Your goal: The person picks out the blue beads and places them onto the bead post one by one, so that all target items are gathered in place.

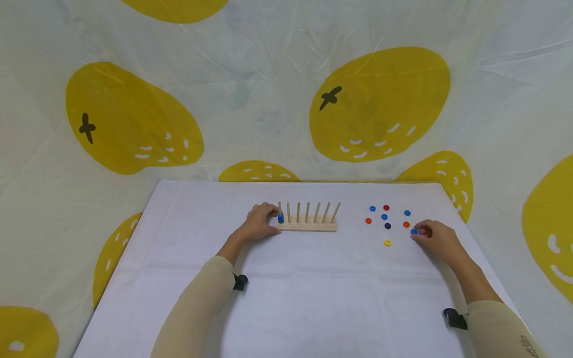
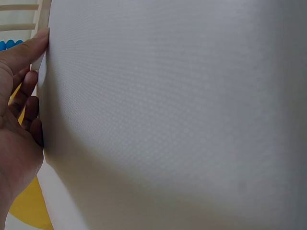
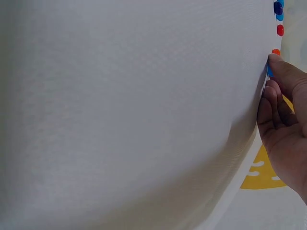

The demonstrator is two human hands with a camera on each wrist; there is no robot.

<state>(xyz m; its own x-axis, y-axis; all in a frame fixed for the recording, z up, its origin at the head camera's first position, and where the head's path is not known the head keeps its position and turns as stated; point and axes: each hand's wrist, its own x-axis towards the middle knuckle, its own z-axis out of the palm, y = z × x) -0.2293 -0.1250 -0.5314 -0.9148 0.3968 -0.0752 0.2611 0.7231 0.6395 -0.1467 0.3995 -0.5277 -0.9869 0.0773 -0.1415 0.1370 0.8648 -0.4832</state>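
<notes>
A light wooden peg rack [image 1: 309, 227] with a row of upright pegs stands near the back of the table. My left hand [image 1: 258, 221] holds its left end, thumb at the front edge and fingers curled behind. Blue rings [image 1: 280, 218] are stacked low on the leftmost peg; in the left wrist view these blue rings [image 2: 10, 44] show just past the thumb. Over on the right, my right hand [image 1: 437, 241] pinches a blue ring [image 1: 414, 231] between thumb and fingers, close to the tabletop. Most of that blue ring [image 3: 270, 72] is hidden by the thumb in the right wrist view.
Loose rings lie scattered between rack and right hand: a yellow ring [image 1: 387, 243], a dark blue ring [image 1: 387, 225], a red ring [image 1: 386, 207], an orange ring [image 1: 406, 224] and several others. The white-covered table [image 1: 313, 298] ends at a patterned cloth [image 1: 268, 99] behind.
</notes>
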